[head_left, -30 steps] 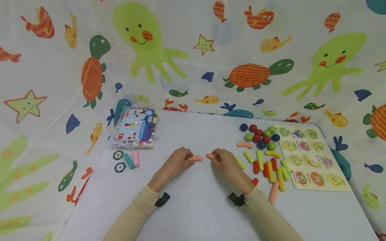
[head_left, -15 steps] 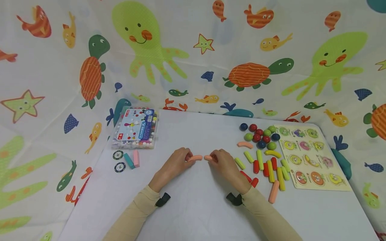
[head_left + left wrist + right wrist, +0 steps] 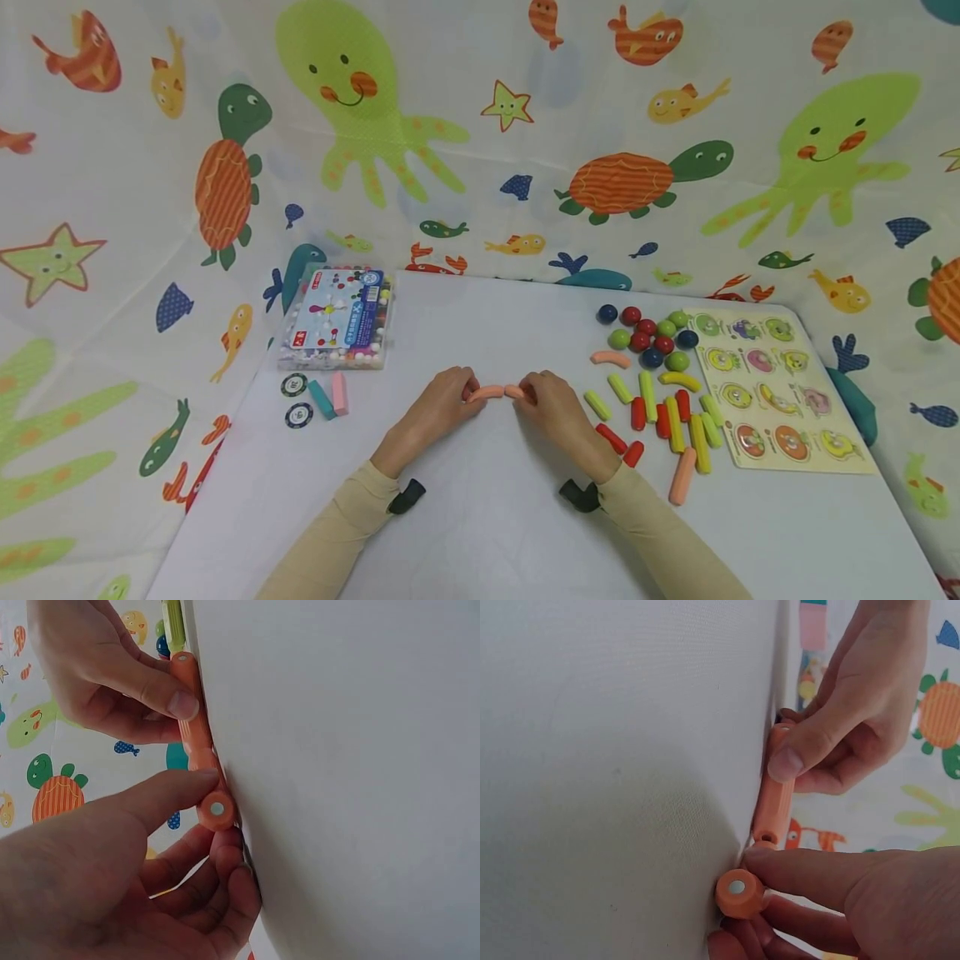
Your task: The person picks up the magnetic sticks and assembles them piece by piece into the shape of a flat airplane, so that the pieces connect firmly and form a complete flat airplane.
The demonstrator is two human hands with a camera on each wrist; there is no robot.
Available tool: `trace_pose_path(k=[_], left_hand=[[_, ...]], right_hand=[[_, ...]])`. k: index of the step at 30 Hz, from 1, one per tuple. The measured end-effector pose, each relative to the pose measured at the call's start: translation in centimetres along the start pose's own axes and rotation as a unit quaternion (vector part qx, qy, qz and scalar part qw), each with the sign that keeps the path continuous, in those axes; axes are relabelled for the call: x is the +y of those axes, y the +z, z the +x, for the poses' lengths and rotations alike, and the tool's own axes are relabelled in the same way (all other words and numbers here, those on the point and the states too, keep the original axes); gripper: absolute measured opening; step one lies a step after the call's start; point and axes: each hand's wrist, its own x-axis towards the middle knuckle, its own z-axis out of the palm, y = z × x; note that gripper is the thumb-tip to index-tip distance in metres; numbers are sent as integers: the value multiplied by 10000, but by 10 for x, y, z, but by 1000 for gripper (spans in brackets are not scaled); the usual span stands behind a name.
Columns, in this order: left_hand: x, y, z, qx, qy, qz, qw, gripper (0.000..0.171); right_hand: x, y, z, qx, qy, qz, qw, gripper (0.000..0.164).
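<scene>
Near the table's middle, my left hand (image 3: 433, 410) pinches a curved salmon-coloured magnetic stick (image 3: 491, 391) between thumb and fingers. My right hand (image 3: 561, 414) grips a second such stick (image 3: 513, 391), mostly covered by its fingers in the head view. The two sticks lie end to end along the tabletop, their inner ends touching or almost so; I cannot tell which. A silvery disc shows in the outer end of the left-hand stick (image 3: 216, 808) in the left wrist view, and likewise on the right-hand stick (image 3: 739, 891) in the right wrist view.
Right of my hands lie red, yellow and green sticks (image 3: 647, 397), coloured balls (image 3: 640, 342) and a fruit puzzle board (image 3: 787, 454). Leftward are a clear box of beads (image 3: 333, 321), two round chips (image 3: 298, 416) and pink and teal blocks (image 3: 340, 394). A printed cloth (image 3: 450, 75) hangs behind.
My right hand has moved left with its stick, closing the gap to the left-hand stick. The left hand has stayed nearly still. A red stick beside the right wrist has come into view.
</scene>
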Motion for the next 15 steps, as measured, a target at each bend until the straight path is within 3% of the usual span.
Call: trace_pose_path(k=[15], left_hand=[[-1, 2, 0, 26, 23, 51, 10000, 18]], right_hand=[[-1, -1, 1, 129, 42, -158, 9998, 24]])
